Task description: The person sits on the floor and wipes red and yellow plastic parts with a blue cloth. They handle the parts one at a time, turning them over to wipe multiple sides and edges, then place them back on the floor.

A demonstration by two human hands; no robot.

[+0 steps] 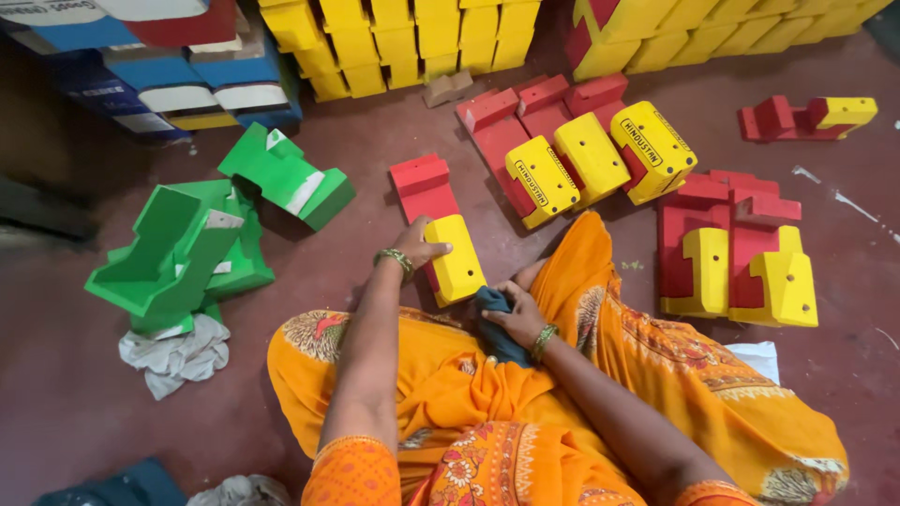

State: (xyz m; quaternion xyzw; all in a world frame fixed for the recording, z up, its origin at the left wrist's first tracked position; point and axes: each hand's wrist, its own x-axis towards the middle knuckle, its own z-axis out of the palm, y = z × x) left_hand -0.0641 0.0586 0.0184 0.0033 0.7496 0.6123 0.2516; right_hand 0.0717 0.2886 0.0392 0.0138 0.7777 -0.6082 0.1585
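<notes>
I'm looking down at the floor point(66, 394), where my left hand point(419, 245) lies flat, fingers spread, on the yellow end of a red-and-yellow block point(441, 234) just ahead of my knees. My right hand point(517, 314) curls closed round a dark cloth point(492, 323), pressed against the block's near corner, right at the edge of my orange sari point(656, 375). Off to the left, green blocks point(202, 244) sit in a loose heap with a white rag point(176, 358) just beside them. To the right, more red-and-yellow blocks point(581, 155) lie in rows, well apart from my hands. Yellow stacks point(403, 42) line the far edge.
</notes>
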